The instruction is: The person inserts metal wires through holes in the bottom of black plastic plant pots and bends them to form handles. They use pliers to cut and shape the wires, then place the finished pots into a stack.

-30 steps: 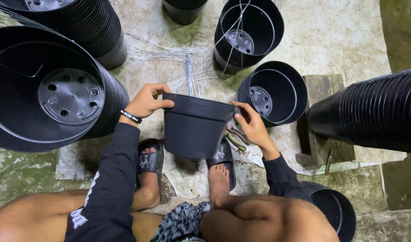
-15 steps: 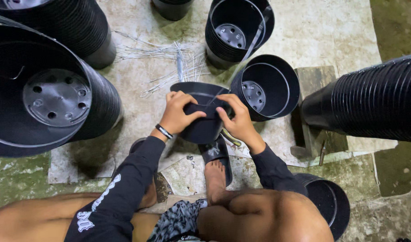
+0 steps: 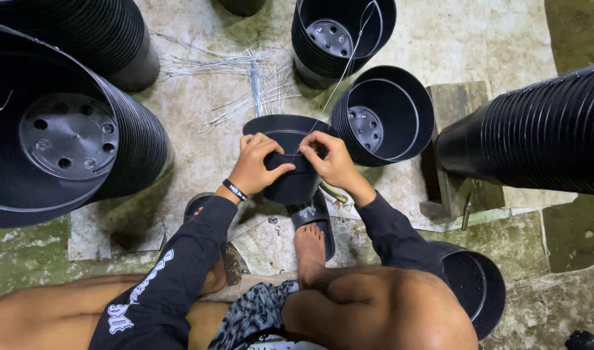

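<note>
Between the knees, above a sandalled foot, a black plastic pot (image 3: 285, 162) lies tilted on the concrete floor (image 3: 459, 32), smooth and tapering. Left hand (image 3: 256, 163) curls over its rim, fingers pressed against the wall. Right hand (image 3: 329, 157) pinches a thin shiny wire (image 3: 349, 61) at the rim; the wire rises to a stacked pot behind. Just right sits an open pot (image 3: 391, 113) with a holed base. Loose wires (image 3: 245, 71) lie scattered beyond. Three long ribbed stacks of pots lie around.

Pot (image 3: 290, 175) between both feet; wires (image 3: 245, 84) beyond — stacks (image 3: 83, 129) left, right.
</note>
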`<state>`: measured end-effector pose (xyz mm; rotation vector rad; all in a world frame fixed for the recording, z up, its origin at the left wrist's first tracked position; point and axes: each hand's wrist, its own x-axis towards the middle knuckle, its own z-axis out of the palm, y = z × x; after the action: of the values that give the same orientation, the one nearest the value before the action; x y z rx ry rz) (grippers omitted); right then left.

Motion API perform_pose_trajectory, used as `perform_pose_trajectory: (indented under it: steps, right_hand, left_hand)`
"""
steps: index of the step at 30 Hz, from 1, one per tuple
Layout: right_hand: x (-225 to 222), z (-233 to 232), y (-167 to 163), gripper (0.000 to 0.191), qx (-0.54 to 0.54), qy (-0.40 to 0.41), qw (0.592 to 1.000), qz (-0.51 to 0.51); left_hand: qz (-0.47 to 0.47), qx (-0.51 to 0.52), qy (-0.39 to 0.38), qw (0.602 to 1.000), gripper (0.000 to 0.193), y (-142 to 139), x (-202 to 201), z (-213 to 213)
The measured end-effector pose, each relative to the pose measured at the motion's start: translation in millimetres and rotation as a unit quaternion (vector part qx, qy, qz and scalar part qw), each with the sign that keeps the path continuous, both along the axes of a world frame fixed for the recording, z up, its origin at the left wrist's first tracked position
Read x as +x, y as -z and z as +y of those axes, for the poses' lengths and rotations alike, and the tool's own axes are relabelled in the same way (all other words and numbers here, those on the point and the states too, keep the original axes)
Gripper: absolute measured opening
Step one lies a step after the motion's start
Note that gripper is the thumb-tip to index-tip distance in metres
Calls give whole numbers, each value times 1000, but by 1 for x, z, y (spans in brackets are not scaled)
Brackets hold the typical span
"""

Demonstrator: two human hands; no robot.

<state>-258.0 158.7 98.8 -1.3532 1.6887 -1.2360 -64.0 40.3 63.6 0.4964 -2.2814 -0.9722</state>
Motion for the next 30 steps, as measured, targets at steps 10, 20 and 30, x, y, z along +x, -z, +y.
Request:
perform_pose_trajectory:
  steps: [10, 20, 30]
  right_hand:
    - [15, 2, 8, 9, -5, 11, 1000, 25]
    - [3, -8, 0, 12, 47, -55, 997, 11]
    - [1, -15, 5, 15, 54, -53, 997, 21]
  left_hand:
    - [34, 104, 23, 994, 10, 6, -5, 8]
    - [45, 92, -29, 994, 8, 16, -10, 21]
    - [88, -41, -73, 993, 11, 4, -14, 37]
